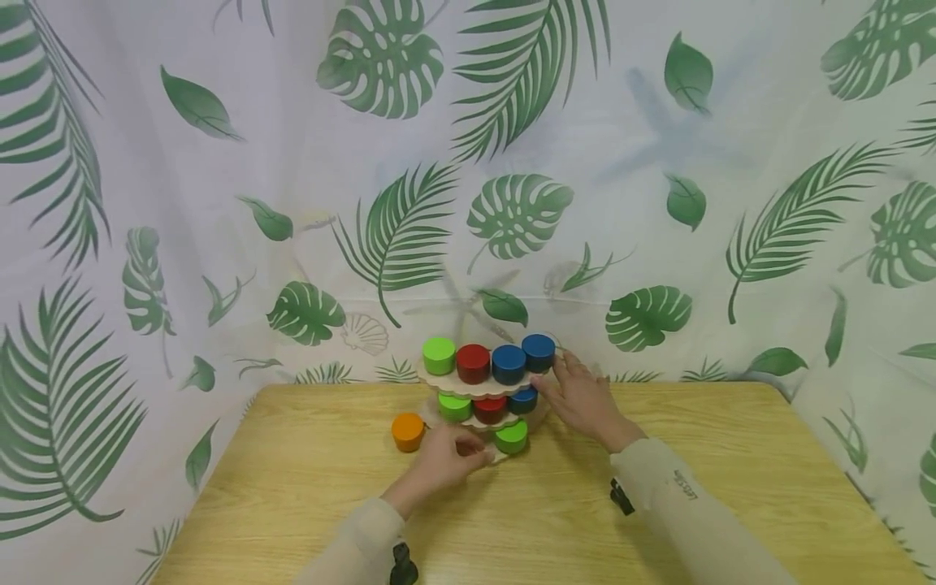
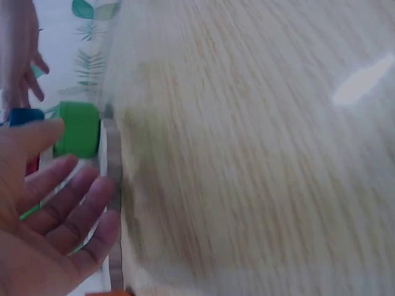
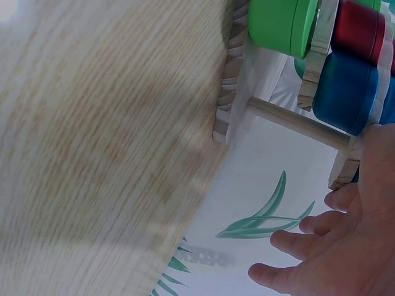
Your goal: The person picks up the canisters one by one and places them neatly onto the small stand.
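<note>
A tiered wooden stand [image 1: 446, 383] with scalloped shelves holds small round lidded containers. On its top shelf are a light green container [image 1: 439, 356], a red container [image 1: 473, 363] and two blue containers [image 1: 509, 364]. Green, red and blue ones line the middle shelf. A green container [image 1: 511, 437] sits on the lowest shelf, and an orange container [image 1: 407, 431] is at the left. My left hand [image 1: 442, 459] is at the front of the lowest shelf, fingers loosely bent and holding nothing. My right hand [image 1: 585, 400] lies against the top shelf's right side, fingers extended.
The stand is near the back edge of a wooden table [image 1: 307, 487]. Behind it hangs a white cloth [image 1: 409, 146] printed with green leaves. In the right wrist view, a wooden post [image 3: 296, 123] joins the shelves.
</note>
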Demonstrator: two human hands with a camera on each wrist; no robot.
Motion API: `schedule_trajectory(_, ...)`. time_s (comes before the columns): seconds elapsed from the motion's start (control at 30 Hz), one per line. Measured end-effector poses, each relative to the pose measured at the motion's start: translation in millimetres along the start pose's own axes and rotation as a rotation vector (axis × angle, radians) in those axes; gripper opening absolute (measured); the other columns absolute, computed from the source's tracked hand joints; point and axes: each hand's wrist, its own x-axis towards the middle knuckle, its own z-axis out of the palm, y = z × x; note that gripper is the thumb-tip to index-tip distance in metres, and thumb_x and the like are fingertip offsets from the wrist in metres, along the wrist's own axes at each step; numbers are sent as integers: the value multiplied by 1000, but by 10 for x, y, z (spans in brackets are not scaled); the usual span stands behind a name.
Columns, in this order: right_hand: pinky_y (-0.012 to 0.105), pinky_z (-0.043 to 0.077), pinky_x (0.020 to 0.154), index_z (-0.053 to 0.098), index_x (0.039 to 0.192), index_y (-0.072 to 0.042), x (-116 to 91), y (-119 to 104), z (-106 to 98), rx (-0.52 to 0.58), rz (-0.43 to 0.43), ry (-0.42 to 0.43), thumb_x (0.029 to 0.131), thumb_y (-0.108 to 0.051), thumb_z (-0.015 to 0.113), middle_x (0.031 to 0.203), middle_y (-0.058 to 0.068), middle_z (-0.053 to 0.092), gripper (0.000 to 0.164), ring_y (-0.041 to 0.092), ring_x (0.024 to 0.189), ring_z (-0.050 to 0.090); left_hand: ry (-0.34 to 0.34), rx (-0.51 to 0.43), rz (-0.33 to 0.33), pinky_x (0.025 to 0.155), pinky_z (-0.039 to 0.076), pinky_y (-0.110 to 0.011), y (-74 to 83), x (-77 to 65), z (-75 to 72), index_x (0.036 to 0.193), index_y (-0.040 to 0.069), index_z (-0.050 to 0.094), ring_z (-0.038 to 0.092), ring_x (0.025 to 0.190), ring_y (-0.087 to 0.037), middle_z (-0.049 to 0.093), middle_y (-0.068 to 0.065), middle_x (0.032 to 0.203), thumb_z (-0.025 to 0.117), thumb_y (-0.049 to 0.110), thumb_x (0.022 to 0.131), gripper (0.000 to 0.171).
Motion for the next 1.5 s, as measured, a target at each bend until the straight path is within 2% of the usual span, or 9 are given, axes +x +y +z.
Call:
schedule_trajectory(0.23, 81, 21, 118, 29, 161, 10, 8, 50, 17, 5, -1, 4, 112, -55, 35, 169, 34, 24, 81, 53, 157, 25, -60, -93, 6, 83, 56, -23, -59, -190, -177, 118, 2, 76, 69, 94, -13, 78, -7, 107, 80, 30, 94, 37)
schedule_trajectory(0.33, 82, 21, 117, 28, 161, 11, 17, 72, 24, -10, -7, 4, 112, -56, 33, 168, 35, 23, 82, 54, 156, 25, -79, -138, 10, 90, 60, -33, -84, -297, -251, 122, 1, 74, 70, 100, -19, 77, -13, 114, 79, 32, 95, 42)
schedule_trajectory(0.43, 83, 22, 116, 30, 160, 11, 10, 62, 12, -27, -15, 12, 113, -55, 34, 168, 36, 25, 82, 55, 155, 27, -101, -168, 19, 96, 59, -45, -95, -407, -320, 127, 0, 71, 71, 107, -30, 74, -19, 121, 77, 33, 96, 46)
schedule_trajectory(0.57, 81, 25, 117, 34, 158, 12, -2, 20, -9, -65, -22, 31, 112, -53, 37, 166, 35, 29, 80, 57, 153, 31, -126, -143, -10, 96, 55, -50, -80, -577, -392, 134, 3, 68, 69, 116, -37, 74, -19, 126, 74, 38, 98, 51)
schedule_trajectory(0.77, 81, 25, 117, 36, 158, 10, -9, -30, -40, -124, -14, 26, 112, -55, 36, 167, 34, 30, 80, 56, 152, 32, -144, -101, -22, 94, 55, -52, -68, -874, -477, 139, 7, 66, 68, 119, -36, 74, -15, 130, 72, 40, 99, 52)
schedule_trajectory(1.03, 81, 25, 117, 37, 158, 10, -26, -72, -75, -140, -13, 15, 112, -55, 34, 167, 34, 29, 80, 56, 153, 32, -171, -129, -66, 95, 55, -41, -154, -1215, -576, 142, 10, 64, 68, 119, -31, 73, -10, 132, 68, 37, 102, 48)
schedule_trajectory(1.23, 80, 26, 117, 36, 158, 11, -27, -64, -69, -137, -16, 19, 113, -54, 35, 166, 35, 30, 79, 56, 152, 33, -184, -174, -104, 100, 54, -33, -230, -1416, -572, 144, 13, 62, 67, 122, -25, 71, -6, 137, 68, 38, 103, 49)
schedule_trajectory(1.33, 80, 26, 117, 35, 159, 11, -17, -50, -51, -138, -17, 22, 113, -54, 34, 167, 34, 30, 80, 56, 152, 33, -180, -195, -135, 99, 55, -30, -269, -1489, -561, 145, 14, 62, 67, 122, -24, 71, -5, 135, 70, 38, 102, 50)
schedule_trajectory(1.5, 80, 26, 117, 33, 160, 10, -2, -42, -35, -134, -19, 21, 113, -55, 34, 167, 34, 30, 80, 56, 152, 33, -187, -246, -226, 99, 54, -31, -286, -1591, -570, 144, 17, 62, 66, 120, -24, 71, -3, 132, 73, 39, 100, 50)
